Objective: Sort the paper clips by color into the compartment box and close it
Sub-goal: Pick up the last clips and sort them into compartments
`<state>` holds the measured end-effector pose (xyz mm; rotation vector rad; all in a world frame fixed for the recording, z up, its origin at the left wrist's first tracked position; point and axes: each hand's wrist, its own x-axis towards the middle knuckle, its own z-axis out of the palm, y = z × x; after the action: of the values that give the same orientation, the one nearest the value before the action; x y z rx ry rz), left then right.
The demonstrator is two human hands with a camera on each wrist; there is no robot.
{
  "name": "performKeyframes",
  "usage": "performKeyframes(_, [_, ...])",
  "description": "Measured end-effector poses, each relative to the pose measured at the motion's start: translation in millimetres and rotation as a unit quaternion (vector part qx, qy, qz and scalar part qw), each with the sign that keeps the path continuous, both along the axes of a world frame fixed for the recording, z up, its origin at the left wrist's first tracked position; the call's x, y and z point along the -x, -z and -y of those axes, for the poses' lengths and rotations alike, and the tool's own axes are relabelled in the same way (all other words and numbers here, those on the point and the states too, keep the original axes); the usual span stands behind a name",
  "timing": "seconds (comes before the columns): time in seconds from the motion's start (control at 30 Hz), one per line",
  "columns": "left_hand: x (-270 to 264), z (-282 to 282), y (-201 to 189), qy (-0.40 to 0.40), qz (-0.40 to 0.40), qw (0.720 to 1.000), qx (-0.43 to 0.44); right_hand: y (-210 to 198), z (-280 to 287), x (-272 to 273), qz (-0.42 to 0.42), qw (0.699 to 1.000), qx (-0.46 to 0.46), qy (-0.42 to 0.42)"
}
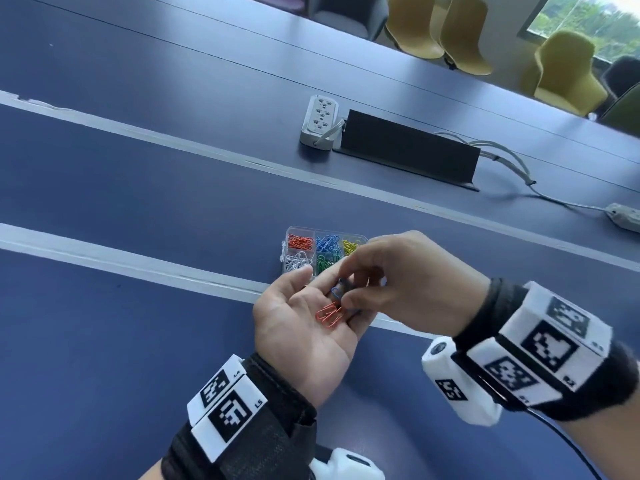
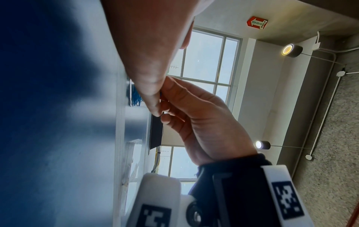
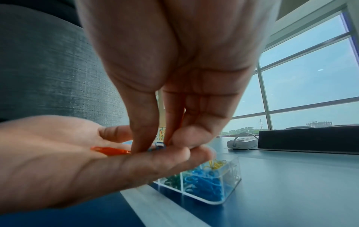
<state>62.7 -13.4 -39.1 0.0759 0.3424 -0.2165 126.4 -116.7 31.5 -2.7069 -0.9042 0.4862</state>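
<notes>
Right hand [image 1: 398, 282] pinches blue clip [image 1: 336, 292], mostly hidden; left palm [image 1: 304, 327] upturned.

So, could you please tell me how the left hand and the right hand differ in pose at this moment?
The left hand lies palm up, fingers relaxed, with orange paper clips on it; the right hand faces down. The left hand grips nothing; the right hand's fingertips pinch a blue paper clip. Both hover near the clear compartment box.

We see glossy coated wire in the orange clips [image 1: 329, 316] on our palm, a clear smooth plastic box [image 3: 229, 193] just beyond our fingertips, and a matt blue tabletop [image 1: 138, 188] beneath.
</notes>
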Motion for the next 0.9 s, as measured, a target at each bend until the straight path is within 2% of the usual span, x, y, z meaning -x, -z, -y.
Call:
performKeyframes(0.17, [1.5,0.5,2.0,0.011,0.009,0.999,-0.040,4.7,2.1,8.8,0.020,0.999,-0.031,0.005])
performKeyframes(0.33, [2.9,3.0,0.0,0.008,0.017,0.999,-0.032,2.2,-1.3,12.8,0.024,0.999,-0.019,0.010])
performKeyframes(0.57, [1.8,2.9,-2.3,0.010,0.015,0.999,-0.029,-13.2,-12.9,-15.9,-0.093,0.992,-0.042,0.072])
performKeyframes(0.7, [-0.2,1.3,0.4,0.014,0.006,0.999,-0.038,-18.5,-24.6,-43.6,-0.062,0.992,-0.047,0.100])
performKeyframes(0.9, [-0.8,2.4,-0.2,0.006,-0.010,0.999,-0.049,-5.7,-44.9,-57.9,-0.028,0.995,0.039,0.083])
